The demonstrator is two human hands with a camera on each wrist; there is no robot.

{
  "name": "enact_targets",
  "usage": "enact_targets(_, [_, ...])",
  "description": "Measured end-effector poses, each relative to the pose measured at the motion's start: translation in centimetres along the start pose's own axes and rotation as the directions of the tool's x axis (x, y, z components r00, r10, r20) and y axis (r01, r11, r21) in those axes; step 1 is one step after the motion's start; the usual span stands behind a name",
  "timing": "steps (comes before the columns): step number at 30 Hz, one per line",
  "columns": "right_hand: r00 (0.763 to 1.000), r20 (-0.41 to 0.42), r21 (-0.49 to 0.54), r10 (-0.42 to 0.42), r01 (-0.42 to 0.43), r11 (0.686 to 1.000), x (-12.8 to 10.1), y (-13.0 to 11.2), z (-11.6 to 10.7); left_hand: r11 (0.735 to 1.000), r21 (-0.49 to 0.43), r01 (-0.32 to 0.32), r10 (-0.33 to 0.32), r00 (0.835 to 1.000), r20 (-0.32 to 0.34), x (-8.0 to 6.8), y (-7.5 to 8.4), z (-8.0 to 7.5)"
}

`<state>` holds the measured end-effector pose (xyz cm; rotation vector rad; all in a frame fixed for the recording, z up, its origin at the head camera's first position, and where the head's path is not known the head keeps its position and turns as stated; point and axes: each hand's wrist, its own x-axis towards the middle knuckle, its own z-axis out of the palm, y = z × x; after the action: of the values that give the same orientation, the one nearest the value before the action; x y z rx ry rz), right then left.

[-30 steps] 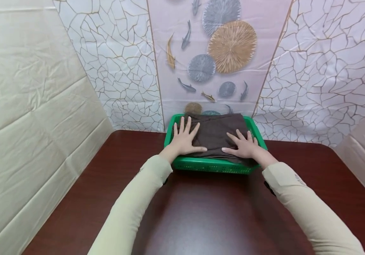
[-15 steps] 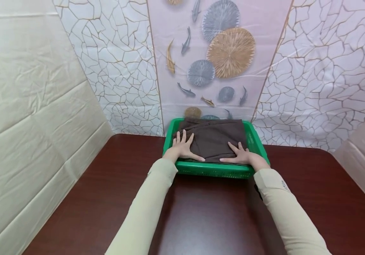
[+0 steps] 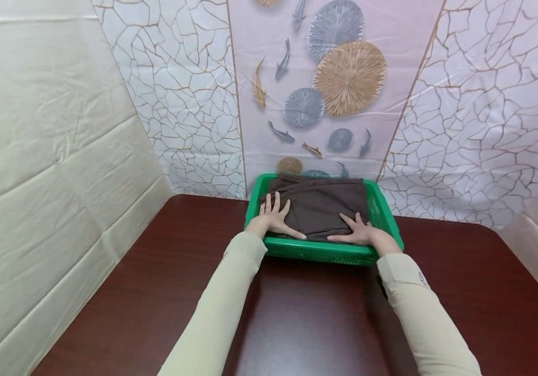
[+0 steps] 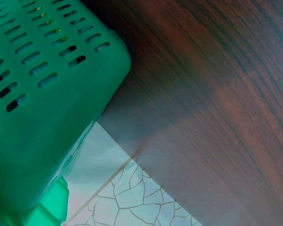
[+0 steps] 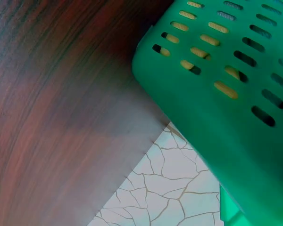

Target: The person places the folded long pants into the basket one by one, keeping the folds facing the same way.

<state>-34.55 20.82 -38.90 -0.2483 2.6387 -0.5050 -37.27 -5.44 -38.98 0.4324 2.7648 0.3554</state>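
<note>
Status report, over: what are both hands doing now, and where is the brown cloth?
Left hand and right hand flat on folded brown cloth, fingers straight. Cloth lies inside green basket at table's far edge. Nothing in the way.

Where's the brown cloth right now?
In the head view, the folded dark brown cloth lies inside the green plastic basket at the table's far edge, with the left hand and right hand flat on it.

Green slotted basket at centre frame, dark brown cloth inside. Table is reddish-brown woodgrain. Sleeves pale beige. Upper backdrop: white crackle with gold lines, grey fish, tan discs.
</note>
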Motion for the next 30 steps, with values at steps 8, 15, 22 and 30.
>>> enact_targets(8, [1.000,-0.003,0.007,-0.024,0.024,1.000,0.2,0.0,0.0,1.000,0.014,-0.008,0.009,0.999,-0.031,0.2,-0.2,0.5])
enact_targets(15, [0.994,-0.063,0.004,-0.087,0.088,0.996,0.3,0.2,-0.5,0.999,0.001,-0.036,0.036,0.995,-0.092,0.6,-0.4,0.5])
enact_targets(22, [0.942,-0.198,-0.062,-0.271,0.264,0.962,-0.7,-0.4,-1.3,0.995,0.031,-0.092,0.096,0.987,-0.126,0.0,-0.6,-0.4])
enact_targets(30, [0.882,-0.316,-0.037,-0.349,0.356,0.934,-3.1,0.9,-2.5,0.975,0.054,-0.214,0.220,0.950,-0.223,-1.9,-2.0,-1.1])
